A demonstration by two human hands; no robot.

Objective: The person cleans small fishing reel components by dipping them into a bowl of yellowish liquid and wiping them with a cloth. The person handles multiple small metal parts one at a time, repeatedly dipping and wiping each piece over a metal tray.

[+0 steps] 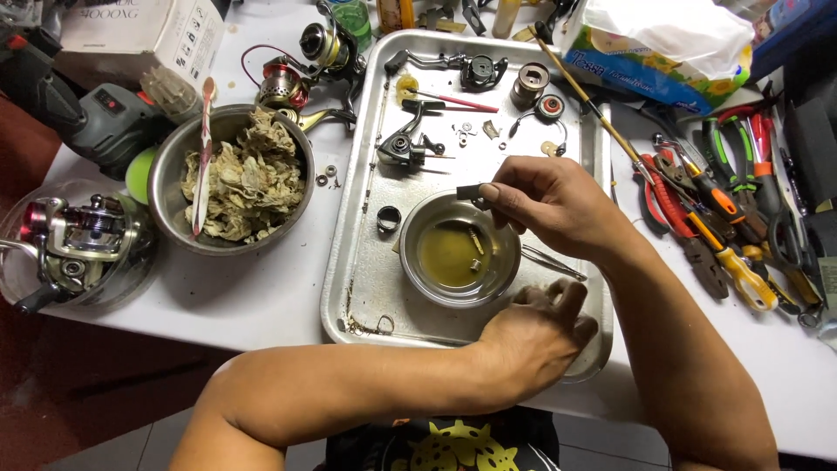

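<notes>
White bench, crowded, bearing a dented metal tray. On the tray, a small round steel bowl of yellowish oil. Right hand pinching a small dark metal part just above the bowl's rim. Left hand curled loosely on the tray's near edge, gripping nothing visible. Beside the tray, a larger bowl of crumpled rags.
</notes>
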